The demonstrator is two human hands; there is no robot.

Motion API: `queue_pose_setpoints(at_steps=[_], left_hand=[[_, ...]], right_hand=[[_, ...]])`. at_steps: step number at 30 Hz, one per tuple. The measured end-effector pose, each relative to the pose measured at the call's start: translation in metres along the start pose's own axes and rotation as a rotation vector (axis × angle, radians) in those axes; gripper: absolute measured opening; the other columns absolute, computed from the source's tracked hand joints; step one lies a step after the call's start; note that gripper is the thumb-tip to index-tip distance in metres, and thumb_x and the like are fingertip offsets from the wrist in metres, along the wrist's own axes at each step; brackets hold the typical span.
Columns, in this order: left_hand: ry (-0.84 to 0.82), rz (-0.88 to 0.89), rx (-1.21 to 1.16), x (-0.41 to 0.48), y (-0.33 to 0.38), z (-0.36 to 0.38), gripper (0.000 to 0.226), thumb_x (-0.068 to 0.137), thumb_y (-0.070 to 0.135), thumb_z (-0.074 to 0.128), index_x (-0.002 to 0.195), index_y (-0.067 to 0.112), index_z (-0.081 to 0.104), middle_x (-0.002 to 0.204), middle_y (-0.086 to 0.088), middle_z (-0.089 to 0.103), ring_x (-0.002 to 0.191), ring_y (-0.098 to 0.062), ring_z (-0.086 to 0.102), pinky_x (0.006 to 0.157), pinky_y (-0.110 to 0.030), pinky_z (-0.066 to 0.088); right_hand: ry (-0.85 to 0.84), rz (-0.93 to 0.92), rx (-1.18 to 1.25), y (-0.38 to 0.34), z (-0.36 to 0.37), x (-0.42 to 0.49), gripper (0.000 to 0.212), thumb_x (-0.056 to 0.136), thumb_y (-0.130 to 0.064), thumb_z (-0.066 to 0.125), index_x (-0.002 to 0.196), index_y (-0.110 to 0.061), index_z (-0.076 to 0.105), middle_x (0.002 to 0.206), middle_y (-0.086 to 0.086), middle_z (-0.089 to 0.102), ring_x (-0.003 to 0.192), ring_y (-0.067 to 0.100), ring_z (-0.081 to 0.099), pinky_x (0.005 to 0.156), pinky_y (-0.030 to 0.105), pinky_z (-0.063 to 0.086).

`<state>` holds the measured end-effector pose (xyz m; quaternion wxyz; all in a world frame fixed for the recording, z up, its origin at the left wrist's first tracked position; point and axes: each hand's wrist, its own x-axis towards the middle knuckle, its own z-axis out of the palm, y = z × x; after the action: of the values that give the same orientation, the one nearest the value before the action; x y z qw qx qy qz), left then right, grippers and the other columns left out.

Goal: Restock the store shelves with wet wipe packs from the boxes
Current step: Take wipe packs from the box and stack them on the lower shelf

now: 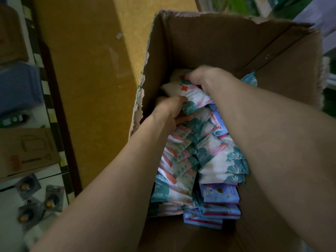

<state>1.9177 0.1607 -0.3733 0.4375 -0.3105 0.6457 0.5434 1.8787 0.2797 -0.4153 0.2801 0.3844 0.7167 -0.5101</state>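
Observation:
An open cardboard box (209, 42) fills the middle of the view, with both my arms reaching down into it. Inside lie several wet wipe packs, white with teal and pink prints (183, 157), and light blue ones (218, 195) nearer to me. At the far end of the pile, both hands grip one white-and-teal pack (192, 95). My left hand (169, 110) clasps its near left corner. My right hand (207, 77) closes over its far top edge. The fingertips of both hands are partly hidden behind the pack.
A yellow-brown floor strip (87, 88) runs left of the box. Further left a shelf holds a blue container (20, 88), a flat cardboard carton (27, 150) and small blister-packed items (36, 199). Green shelving (240, 6) shows beyond the box's torn far rim.

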Motion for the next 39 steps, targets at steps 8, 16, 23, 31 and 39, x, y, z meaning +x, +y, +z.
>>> queue_pose_setpoints(at_steps=[8,16,23,31,39], left_hand=[[0.016,0.013,0.0,-0.001,-0.005,-0.003,0.015,0.094,0.005,0.057,0.107,0.002,0.051,0.08,-0.012,0.054,0.062,-0.022,0.056,0.04,-0.026,0.051],[0.041,0.028,0.006,-0.003,-0.006,-0.003,0.012,0.092,0.006,0.058,0.103,0.004,0.053,0.082,-0.013,0.055,0.063,-0.022,0.057,0.044,-0.028,0.054],[0.075,0.04,0.039,-0.012,-0.007,0.0,0.025,0.088,0.011,0.067,0.11,0.004,0.057,0.081,-0.012,0.059,0.055,-0.02,0.058,0.038,-0.025,0.05],[0.18,0.077,0.163,-0.026,-0.004,0.0,0.022,0.089,0.016,0.063,0.107,0.007,0.056,0.095,-0.012,0.059,0.076,-0.029,0.062,0.058,-0.035,0.057],[0.356,0.279,0.398,-0.058,-0.005,-0.007,0.045,0.089,0.026,0.061,0.131,0.014,0.049,0.126,-0.011,0.058,0.115,-0.032,0.057,0.097,-0.043,0.05]], right_hand=[[-0.005,-0.001,0.228,-0.002,0.0,-0.004,0.045,0.09,-0.005,0.059,0.133,0.001,0.049,0.139,0.016,0.049,0.098,0.017,0.045,0.099,0.032,0.043],[0.014,-0.001,0.217,0.001,0.001,-0.01,0.047,0.089,-0.006,0.06,0.134,0.002,0.049,0.14,0.017,0.049,0.129,0.028,0.048,0.099,0.032,0.043],[0.083,0.056,0.241,0.005,0.005,-0.018,0.032,0.093,-0.012,0.057,0.121,0.002,0.054,0.117,0.014,0.061,0.109,0.025,0.06,0.095,0.035,0.05],[0.164,0.035,0.455,0.018,-0.002,-0.035,0.032,0.095,-0.009,0.048,0.126,-0.001,0.054,0.124,0.018,0.059,0.114,0.033,0.058,0.087,0.035,0.049],[0.324,-0.009,0.335,0.04,0.01,-0.084,0.057,0.075,-0.024,0.064,0.129,-0.012,0.055,0.124,0.008,0.062,0.109,0.03,0.06,0.095,0.043,0.051]])
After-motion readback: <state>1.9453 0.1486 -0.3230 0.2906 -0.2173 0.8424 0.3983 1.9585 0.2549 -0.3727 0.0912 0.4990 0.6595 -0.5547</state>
